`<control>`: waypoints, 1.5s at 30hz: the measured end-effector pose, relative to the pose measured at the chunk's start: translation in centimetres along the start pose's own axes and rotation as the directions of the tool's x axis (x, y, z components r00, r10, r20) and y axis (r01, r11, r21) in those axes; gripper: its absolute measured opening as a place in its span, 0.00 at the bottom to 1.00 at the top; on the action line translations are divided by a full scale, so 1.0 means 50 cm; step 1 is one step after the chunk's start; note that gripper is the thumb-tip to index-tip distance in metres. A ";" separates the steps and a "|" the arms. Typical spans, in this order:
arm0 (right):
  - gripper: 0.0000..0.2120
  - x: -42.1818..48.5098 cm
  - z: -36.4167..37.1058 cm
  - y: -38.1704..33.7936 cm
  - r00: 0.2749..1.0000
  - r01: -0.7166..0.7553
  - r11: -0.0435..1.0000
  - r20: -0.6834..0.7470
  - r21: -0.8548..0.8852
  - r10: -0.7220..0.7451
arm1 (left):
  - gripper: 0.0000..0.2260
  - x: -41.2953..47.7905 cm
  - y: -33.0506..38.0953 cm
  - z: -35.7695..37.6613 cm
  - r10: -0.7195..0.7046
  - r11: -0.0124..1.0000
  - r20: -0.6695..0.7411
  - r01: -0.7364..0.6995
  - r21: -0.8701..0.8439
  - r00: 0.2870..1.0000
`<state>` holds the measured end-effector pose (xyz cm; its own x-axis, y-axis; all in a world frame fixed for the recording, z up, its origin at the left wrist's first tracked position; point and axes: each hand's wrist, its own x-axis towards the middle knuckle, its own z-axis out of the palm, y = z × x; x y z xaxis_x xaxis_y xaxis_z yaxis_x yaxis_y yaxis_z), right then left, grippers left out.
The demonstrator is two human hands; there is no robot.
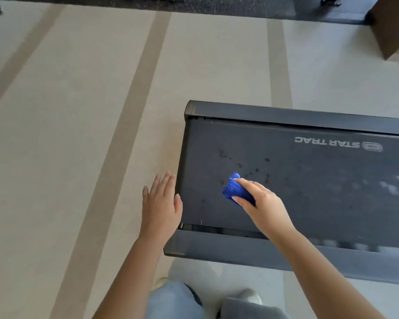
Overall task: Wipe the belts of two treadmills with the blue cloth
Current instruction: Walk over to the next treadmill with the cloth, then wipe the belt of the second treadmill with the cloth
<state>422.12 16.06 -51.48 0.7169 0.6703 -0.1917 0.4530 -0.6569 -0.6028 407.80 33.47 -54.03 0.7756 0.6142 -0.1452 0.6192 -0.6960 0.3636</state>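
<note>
Wiping hand: the right hand has its grip clamped on the bunched blue cloth, thumb and fingers pinching the wad against the belt.
Cloth place: on the treadmill belt, near its end, just beside a scatter of dark spots.
Free hand: the left hand has straight, spread fingers and its grip holds nothing; it is over the floor, just beside the deck's end.
Cloth handling: likely light, soft and limp; best held bunched from above.
Belt surface: flat, matte, dark, finely textured; probably drags on the cloth.
Side rail: the side rail looks smooth, grey and hard.
Floor covering: pale, with darker stripes.
</note>
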 end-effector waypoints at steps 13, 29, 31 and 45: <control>0.17 0.281 0.491 0.339 0.971 0.238 0.967 -0.009 -0.096 -0.240 | 0.23 0.169 -0.237 0.570 -0.226 0.972 0.167 0.210 0.106 0.960; 0.23 0.339 0.775 0.446 0.792 0.552 0.714 0.002 -0.431 -0.611 | 0.25 0.171 -0.363 0.788 -0.200 0.977 0.069 0.204 -0.056 0.977; 0.24 0.371 0.787 0.416 0.790 0.563 0.689 0.052 -0.456 -0.610 | 0.25 0.174 -0.370 0.794 -0.189 0.979 0.069 0.193 -0.071 0.980; 0.22 0.303 0.791 0.452 0.653 0.698 0.576 0.048 -0.425 -0.756 | 0.26 0.182 -0.360 0.781 -0.211 0.977 0.124 0.214 -0.013 0.970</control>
<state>422.27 25.02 -98.64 0.1004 0.9508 0.2930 0.9868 -0.0575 -0.1516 408.50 37.07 -97.86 0.6364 0.6965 -0.3316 0.7695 -0.5430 0.3362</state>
